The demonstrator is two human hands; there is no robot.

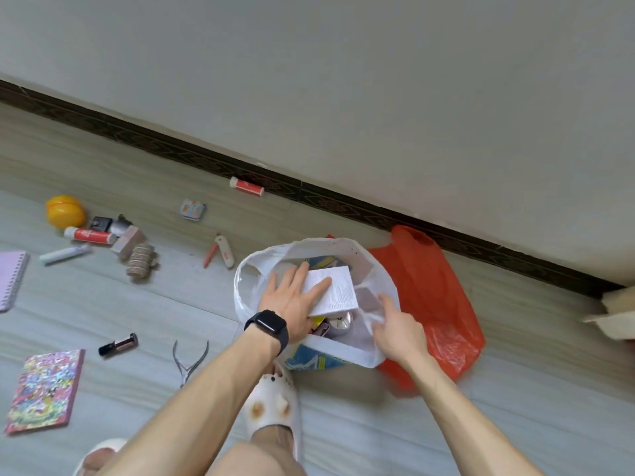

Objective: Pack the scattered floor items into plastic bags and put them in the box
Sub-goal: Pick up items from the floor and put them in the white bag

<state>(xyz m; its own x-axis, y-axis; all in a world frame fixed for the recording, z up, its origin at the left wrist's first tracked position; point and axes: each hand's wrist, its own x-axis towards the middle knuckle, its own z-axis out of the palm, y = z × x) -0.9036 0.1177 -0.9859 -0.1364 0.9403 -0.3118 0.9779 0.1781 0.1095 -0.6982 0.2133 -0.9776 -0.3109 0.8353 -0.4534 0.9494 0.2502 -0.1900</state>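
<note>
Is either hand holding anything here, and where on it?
The right hand grips the white bag by its right rim. The left hand lies flat-fingered on the left end of the white box; its thumb is hidden.

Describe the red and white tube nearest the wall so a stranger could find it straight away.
Follow the dark baseboard along the foot of the wall. Partway along, a red tube with a white cap lies alone against it. The similar tube lies away from the wall, in the clutter beside the yellow ball.
</note>
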